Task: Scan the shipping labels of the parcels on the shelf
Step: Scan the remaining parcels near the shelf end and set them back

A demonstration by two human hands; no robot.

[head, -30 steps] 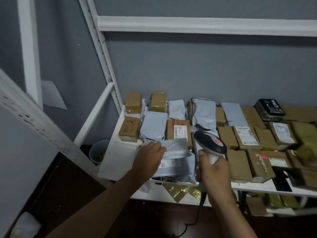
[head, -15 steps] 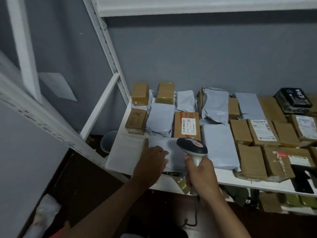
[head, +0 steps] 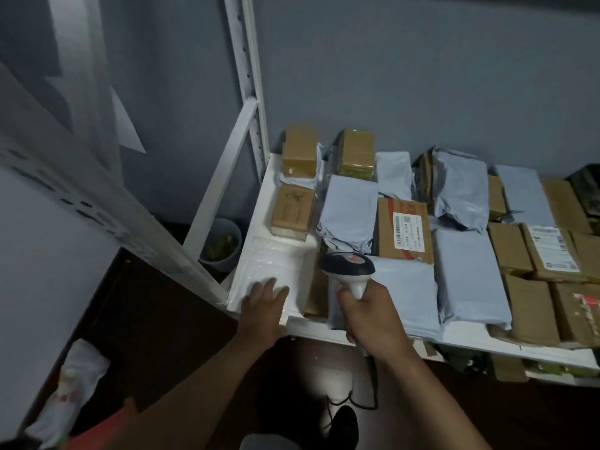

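Gripping the grey-and-black handheld barcode scanner, my right hand aims it over the near shelf edge; my left hand lies flat, fingers straight, on the white bubble mailer at the white metal shelf's near-left corner, brown cardboard box with label beyond

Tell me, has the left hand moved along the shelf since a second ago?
Yes. The left hand has gone leftward, off the grey mailer in front of the labelled cardboard box, and now rests on the white bubble mailer at the shelf's left corner.
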